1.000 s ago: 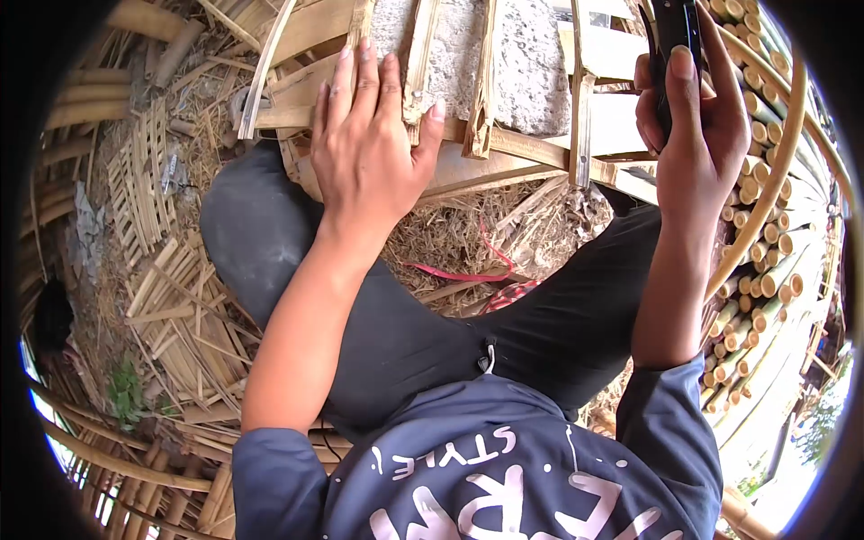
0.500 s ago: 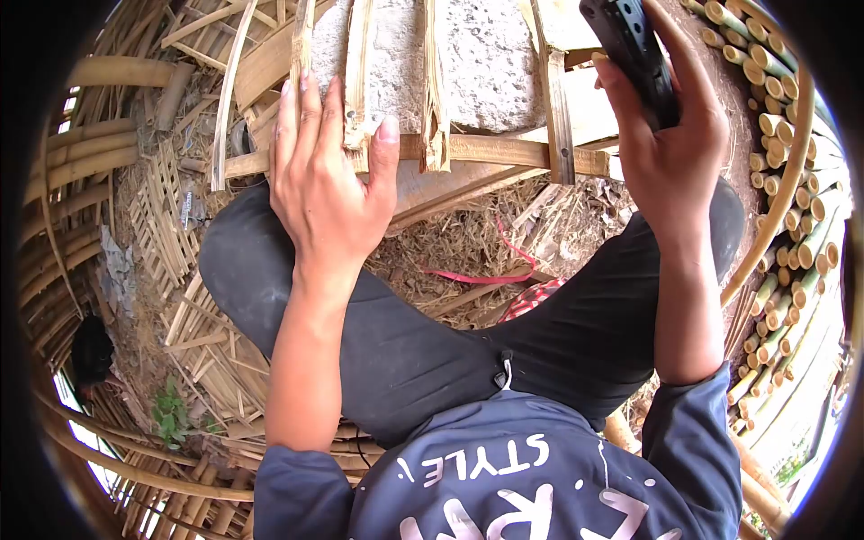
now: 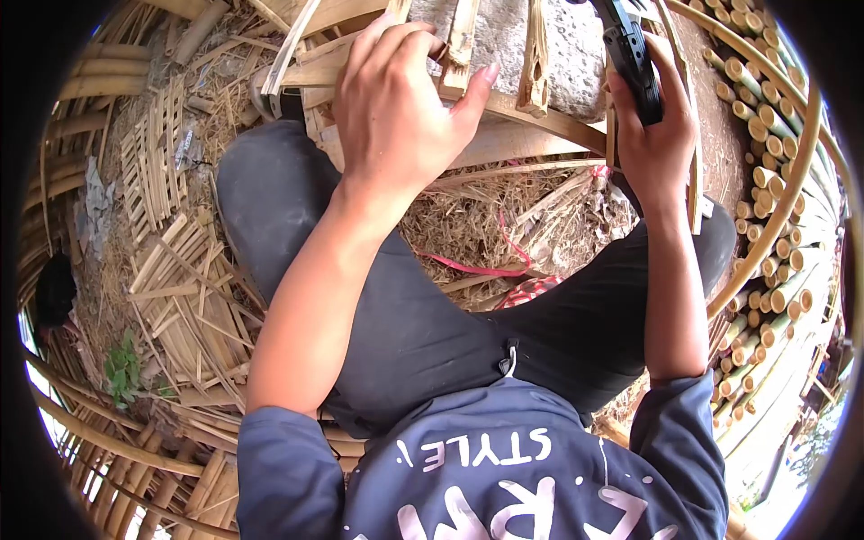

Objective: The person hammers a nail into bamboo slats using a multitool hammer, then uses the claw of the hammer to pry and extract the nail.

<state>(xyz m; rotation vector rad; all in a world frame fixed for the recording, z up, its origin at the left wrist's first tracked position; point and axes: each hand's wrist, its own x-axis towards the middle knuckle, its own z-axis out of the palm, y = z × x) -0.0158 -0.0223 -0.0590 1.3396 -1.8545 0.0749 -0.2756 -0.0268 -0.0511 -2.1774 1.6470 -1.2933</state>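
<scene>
My left hand point(image 3: 400, 112) is over the near edge of a bamboo slat frame point(image 3: 558, 124), fingers curled at a slat and thumb apart; whether it grips the slat is hard to make out. Under the upright slats lies a rough grey slab point(image 3: 571, 67). At the frame's right side my right hand point(image 3: 657, 135) is wrapped round a black tool point(image 3: 634, 67), whose top end runs out of view. A split bamboo slat point(image 3: 535, 63) stands between the two hands.
Cut bamboo poles point(image 3: 778, 207) are stacked at the right, with a curved pole point(image 3: 765, 238) in front. Woven bamboo scraps point(image 3: 184, 306) lie at the left. A pink strip point(image 3: 472, 267) rests on straw between my bent legs point(image 3: 270, 193).
The fingers of my left hand have gone from flat to curled. My right hand has moved lower and closer to the frame with the black tool. The view has shifted.
</scene>
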